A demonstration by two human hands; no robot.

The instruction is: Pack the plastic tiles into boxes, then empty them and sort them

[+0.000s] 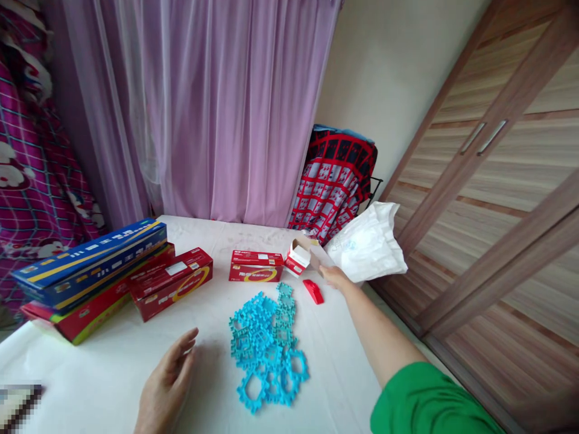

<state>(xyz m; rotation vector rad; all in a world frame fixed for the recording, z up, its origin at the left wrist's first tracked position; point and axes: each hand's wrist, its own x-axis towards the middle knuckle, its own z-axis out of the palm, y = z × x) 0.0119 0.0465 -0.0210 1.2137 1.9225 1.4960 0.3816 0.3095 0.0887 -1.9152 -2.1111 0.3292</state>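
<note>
My left hand (169,380) rests over the near part of the white table, fingers apart and holding nothing. To its right lies a heap of blue and teal interlocking plastic pieces (265,349), ring-shaped and square with toothed edges. My right arm reaches far across the table. At its end, my right hand (333,276) is beside a small open red-and-white box (297,258) and a pale panel next to it; its fingers are partly hidden, so its grip is unclear. Just left of that wrist lies a small red object (313,292) whose kind I cannot make out.
A red box (256,267) stands behind the pieces. Another red box (172,283) and a long blue box (94,259), stacked on a red-and-green one (85,319), stand at left. A white bag (371,244) sits at the table's right edge, near the wooden wardrobe (488,199).
</note>
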